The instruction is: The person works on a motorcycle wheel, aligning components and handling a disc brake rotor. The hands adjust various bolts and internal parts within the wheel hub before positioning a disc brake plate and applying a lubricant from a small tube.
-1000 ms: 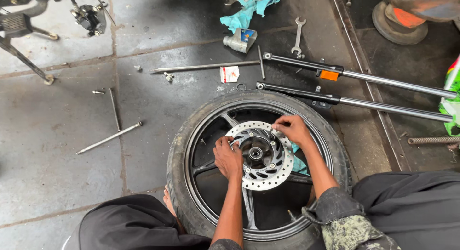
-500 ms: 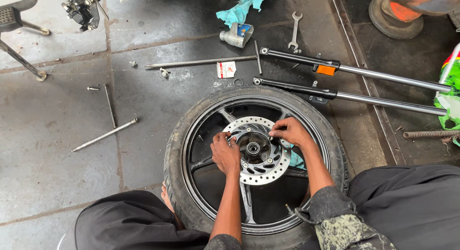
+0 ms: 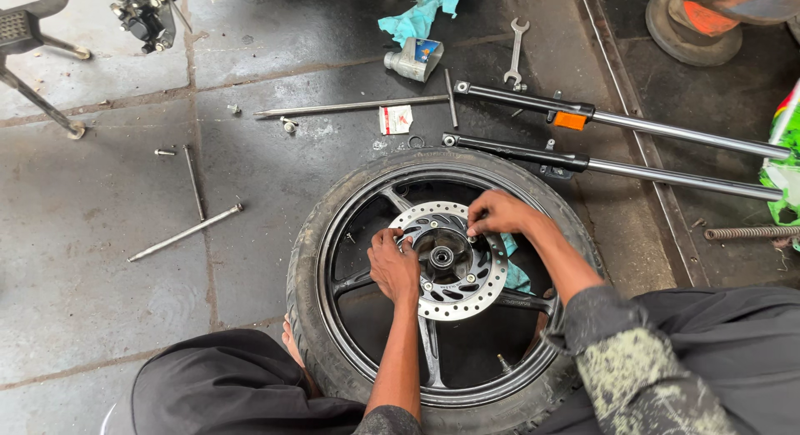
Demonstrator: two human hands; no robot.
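The drilled brake disc (image 3: 454, 264) sits at the hub of a black motorcycle wheel (image 3: 350, 235) lying flat on the concrete floor (image 3: 100, 260) between my knees. My left hand (image 3: 394, 267) rests on the disc's left edge, fingers curled against it; my right hand (image 3: 497, 213) pinches at the upper rim — whether around something small, I cannot tell. Beyond the tyre lie two fork tubes (image 3: 650, 152), a spanner (image 3: 516, 52) and a long axle rod (image 3: 350, 107).

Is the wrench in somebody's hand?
No, the wrench lies on the floor, far from both hands on the brake disc.
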